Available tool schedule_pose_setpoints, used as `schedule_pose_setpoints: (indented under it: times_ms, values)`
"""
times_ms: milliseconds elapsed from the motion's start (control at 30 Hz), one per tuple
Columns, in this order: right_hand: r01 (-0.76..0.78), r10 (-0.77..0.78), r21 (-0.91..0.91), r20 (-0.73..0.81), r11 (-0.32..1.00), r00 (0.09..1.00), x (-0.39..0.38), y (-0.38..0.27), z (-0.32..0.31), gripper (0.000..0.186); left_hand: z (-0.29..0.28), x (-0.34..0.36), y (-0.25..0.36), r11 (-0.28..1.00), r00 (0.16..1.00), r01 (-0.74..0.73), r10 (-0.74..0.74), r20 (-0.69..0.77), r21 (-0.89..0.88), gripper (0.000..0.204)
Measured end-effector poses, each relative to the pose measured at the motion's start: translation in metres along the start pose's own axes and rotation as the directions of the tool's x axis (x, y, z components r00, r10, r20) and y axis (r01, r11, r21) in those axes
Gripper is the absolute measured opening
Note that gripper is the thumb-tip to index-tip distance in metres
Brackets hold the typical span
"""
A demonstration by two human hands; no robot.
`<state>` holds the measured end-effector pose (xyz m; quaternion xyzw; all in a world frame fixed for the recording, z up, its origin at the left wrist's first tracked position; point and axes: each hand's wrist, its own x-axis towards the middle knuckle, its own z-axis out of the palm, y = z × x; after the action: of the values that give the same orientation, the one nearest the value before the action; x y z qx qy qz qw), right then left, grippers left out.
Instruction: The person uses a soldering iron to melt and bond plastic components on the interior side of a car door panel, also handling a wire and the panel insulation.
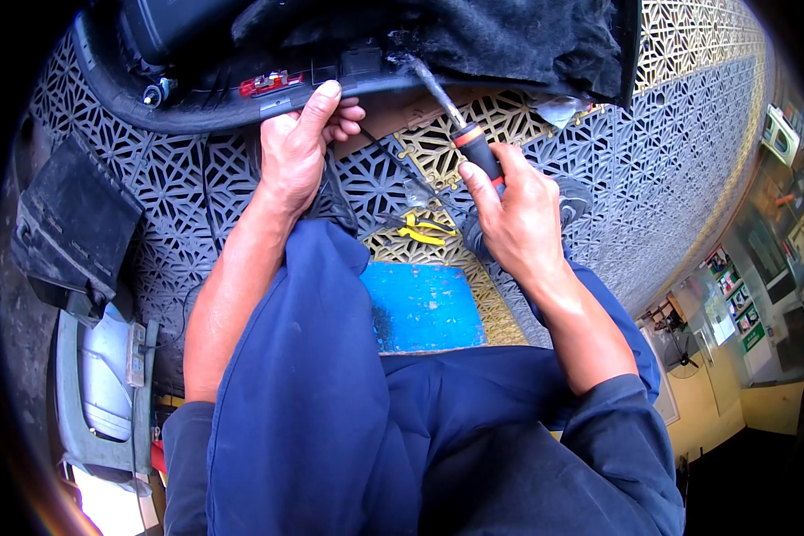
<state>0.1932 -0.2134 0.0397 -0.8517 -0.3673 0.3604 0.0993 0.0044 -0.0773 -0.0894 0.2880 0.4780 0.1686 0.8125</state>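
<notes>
The right hand (518, 204) grips the soldering iron (439, 96), slanting forward-left across the near edge of the black panel (380, 87), which the left hand (297, 154) pinches.

Tool shaft (437, 91): dull metal, rough and whitish toward the tip. Handle (479, 154): smooth plastic. Panel lining (527, 45): matt, fibrous cloth. Panel rim (183, 120): smooth plastic, low sheen. Plier grips (422, 237): smooth plastic. Slab (433, 299): scuffed, chipped.

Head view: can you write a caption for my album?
Left hand at a black trim panel's edge, right hand pointing a soldering iron at it; yellow-handled pliers lie nearby.
</notes>
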Motion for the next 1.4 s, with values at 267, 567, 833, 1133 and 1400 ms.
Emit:
schedule_pose_setpoints:
  times_ms: [267, 567, 833, 1133, 1400]
  values:
    - [0.011, -0.011, 0.015, 0.013, 1.0, 1.0, 0.001, 0.0, 0.002, 0.023, 0.002, -0.001, 0.003, 1.0, 1.0, 0.011, -0.011, -0.009, 0.007, 0.037]
    - [-0.006, 0.006, 0.026, 0.0, 1.0, 1.0, 0.002, -0.002, 0.0, 0.023, 0.0, -0.001, 0.001, 1.0, 1.0, 0.001, -0.001, 0.004, 0.017, 0.035]
    - [0.026, -0.025, -0.016, 0.036, 1.0, 0.999, 0.0, 0.004, 0.001, 0.024, 0.0, -0.001, 0.001, 1.0, 1.0, 0.011, -0.011, -0.002, 0.001, 0.035]
    - [-0.407, 0.442, 0.53, 0.067, 0.744, 0.895, -0.079, 0.052, -0.03, 0.028, -0.002, -0.006, 0.005, 0.992, 0.993, 0.062, -0.073, 0.094, 0.106, 0.032]
    - [-0.439, 0.696, 0.821, 0.072, 0.366, 0.715, -0.143, 0.055, -0.015, 0.016, 0.001, -0.025, 0.005, 0.903, 0.974, 0.011, -0.108, 0.2, 0.431, 0.019]
